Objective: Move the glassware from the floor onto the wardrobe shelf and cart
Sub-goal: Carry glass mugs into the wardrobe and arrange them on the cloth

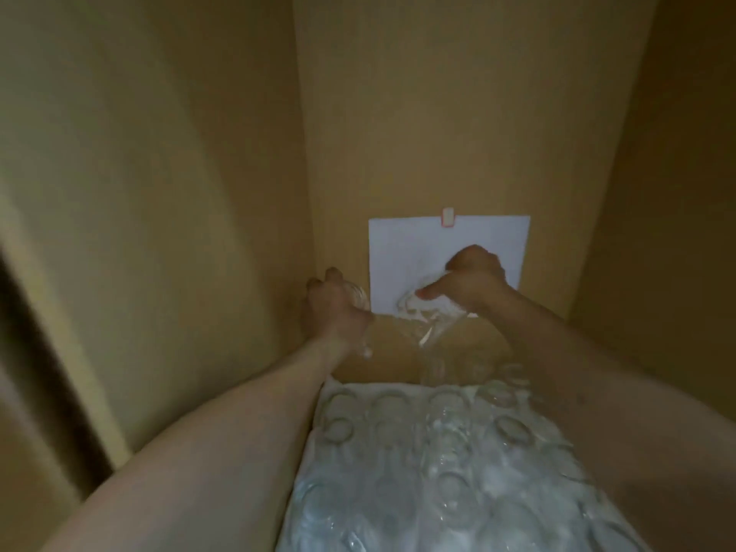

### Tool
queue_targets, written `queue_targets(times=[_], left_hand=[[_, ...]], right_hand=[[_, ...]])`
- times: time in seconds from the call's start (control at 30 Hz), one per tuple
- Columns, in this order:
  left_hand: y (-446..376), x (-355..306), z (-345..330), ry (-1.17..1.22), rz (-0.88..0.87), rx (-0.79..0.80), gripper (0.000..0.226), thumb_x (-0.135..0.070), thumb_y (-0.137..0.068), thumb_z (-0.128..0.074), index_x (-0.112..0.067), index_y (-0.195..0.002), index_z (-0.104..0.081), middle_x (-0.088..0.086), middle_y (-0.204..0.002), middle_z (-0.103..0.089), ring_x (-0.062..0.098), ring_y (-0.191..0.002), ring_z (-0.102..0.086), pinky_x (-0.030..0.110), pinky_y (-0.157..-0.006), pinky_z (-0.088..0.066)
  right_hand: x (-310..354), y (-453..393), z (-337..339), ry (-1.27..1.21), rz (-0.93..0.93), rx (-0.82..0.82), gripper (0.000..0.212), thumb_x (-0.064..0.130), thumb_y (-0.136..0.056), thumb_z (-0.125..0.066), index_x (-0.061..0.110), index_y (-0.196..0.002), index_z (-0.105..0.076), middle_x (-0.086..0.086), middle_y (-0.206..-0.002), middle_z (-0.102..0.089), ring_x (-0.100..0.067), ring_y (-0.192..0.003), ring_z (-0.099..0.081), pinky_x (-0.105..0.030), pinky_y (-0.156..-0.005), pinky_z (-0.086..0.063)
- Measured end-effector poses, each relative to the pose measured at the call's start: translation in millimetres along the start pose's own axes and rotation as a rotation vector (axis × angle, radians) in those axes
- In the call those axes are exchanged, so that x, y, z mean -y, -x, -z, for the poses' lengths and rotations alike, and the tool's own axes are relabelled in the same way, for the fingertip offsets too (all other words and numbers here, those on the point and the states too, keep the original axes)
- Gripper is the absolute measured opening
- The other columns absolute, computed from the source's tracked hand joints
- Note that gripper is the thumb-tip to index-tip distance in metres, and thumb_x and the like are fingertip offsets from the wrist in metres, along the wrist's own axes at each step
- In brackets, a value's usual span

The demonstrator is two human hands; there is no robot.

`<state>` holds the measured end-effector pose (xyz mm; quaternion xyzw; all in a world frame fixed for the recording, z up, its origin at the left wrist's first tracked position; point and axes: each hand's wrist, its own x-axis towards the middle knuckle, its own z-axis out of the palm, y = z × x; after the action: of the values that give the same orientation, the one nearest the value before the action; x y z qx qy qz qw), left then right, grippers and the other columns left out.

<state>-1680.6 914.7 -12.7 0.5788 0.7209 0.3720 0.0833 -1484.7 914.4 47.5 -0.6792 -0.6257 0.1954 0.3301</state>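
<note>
Head view, single frame, dim and slightly blurred. Both forearms reach deep into a wooden wardrobe compartment. Left hand is curled round a clear glass near the back left corner, fingers wrapped about its wall; whether its base touches the wardrobe shelf cannot be told. Right hand pinches a second glass from above, thumb on the near side of the rim, the piece tilted and apparently held off the shelf; its outline smears, so its exact shape is uncertain. Behind it a white sheet of paper hangs on the back panel under a small clip. Nearer the camera, rows of upright glasses stand packed close on a pale liner, some touching. Judgement on handling: the pieces look light, rigid, smooth-walled and brittle, so slip and glass-to-glass knocks are the main risks. The surer hold is round the body, as the left hand has it; the rim pinch gives less control while the glass is tilted. Setting down likely calls for a level base and a clear gap from the neighbours.
</note>
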Motion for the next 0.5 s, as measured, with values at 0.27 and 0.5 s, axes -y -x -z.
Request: queue_targets(times=[0.27,0.5], left_hand=[[104,-25,59,0.829,0.302,0.023,0.113,-0.06,-0.05,-0.088,-0.011,-0.139,-0.04,0.013,-0.13,-0.059,0.035,-0.111,-0.062,0.041,-0.093,-0.053],[196,-38,103,1.633,0.417,0.602,0.03,-0.033,-0.083,-0.079,-0.02,-0.108,-0.068,0.011,-0.115,-0.07,0.029,-0.102,-0.069,0.048,-0.092,-0.057]], right_hand=[[-6,157,81,-0.96,-0.257,-0.189,0.037,0.031,-0.077,-0.085,0.01,-0.104,-0.071,-0.023,-0.117,-0.061,-0.037,-0.093,-0.069,-0.054,-0.073,-0.062],[-17,274,99,-1.748,-0.157,-0.147,0.044,0.031,-0.088,-0.072,0.004,-0.122,-0.065,-0.023,-0.124,-0.064,-0.043,-0.11,-0.066,-0.055,-0.093,-0.054]])
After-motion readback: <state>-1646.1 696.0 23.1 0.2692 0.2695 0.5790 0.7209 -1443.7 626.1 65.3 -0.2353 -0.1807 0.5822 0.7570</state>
